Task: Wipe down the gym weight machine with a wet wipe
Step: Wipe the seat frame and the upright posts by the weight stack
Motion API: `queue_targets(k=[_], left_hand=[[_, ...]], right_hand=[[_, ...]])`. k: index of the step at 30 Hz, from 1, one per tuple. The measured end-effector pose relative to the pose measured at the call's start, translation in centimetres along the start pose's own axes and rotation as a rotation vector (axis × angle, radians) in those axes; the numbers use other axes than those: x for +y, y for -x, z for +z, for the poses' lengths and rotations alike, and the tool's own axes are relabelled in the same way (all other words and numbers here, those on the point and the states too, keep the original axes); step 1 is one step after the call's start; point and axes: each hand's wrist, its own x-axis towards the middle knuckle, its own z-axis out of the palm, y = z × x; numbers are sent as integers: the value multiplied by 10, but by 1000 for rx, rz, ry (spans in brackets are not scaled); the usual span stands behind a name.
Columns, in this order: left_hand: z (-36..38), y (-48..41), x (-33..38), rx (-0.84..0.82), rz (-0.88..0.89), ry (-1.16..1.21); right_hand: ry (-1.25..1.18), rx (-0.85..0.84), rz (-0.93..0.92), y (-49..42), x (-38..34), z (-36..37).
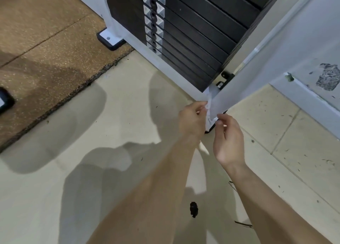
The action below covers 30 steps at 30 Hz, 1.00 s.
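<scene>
A dark blotch (193, 209) marks the pale floor (110, 133) short of the machine's white post (248, 74). At the post's foot, the right hand (228, 138) pinches the lower end of the wet wipe (208, 105) between thumb and forefinger. Left of the post, the left hand (191, 118) has its grip clamped on the wipe too (fingers curled). The wipe lies against the post's left edge. Beyond the post stands the black weight stack (193, 32).

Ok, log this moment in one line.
left hand: pinches wet wipe | right hand: pinches wet wipe | wet wipe: against frame post lower end
</scene>
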Motion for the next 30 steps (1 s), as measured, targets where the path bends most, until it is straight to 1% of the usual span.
queue_targets(k=[3,6,8,11,12,14,15,16,19,22,24,26,30], left_hand=[[-15,2,-13,47,-146,89],[-34,-7,-21,156,-262,206],[-46,-17,-16,155,-264,247],[-68,-46,-5,178,-277,247],[-78,-61,-4,203,-291,256],[-103,-95,-3,303,-312,202],[-117,-112,-4,354,-326,188],[-132,-130,-6,385,-340,223],[-169,-166,10,423,-333,330],[-197,-203,24,465,-282,374],[-207,-224,27,514,-268,373],[-208,-245,25,509,-262,414],[-195,-248,44,396,-257,405]], right_hand=[[15,-30,-52,0,-8,10],[44,-118,-139,-6,-19,24],[52,-174,-177,-14,-28,32],[38,-179,-200,-25,-36,43],[18,-178,-199,-27,-38,48],[3,-183,-216,-31,-44,63],[26,-195,-252,-33,-48,74],[70,-224,-298,-37,-53,85],[183,-345,-388,-51,-75,116],[131,-308,-461,-65,-93,142],[110,-285,-457,-74,-98,152],[100,-284,-427,-78,-96,156],[145,-274,-422,-81,-83,151]])
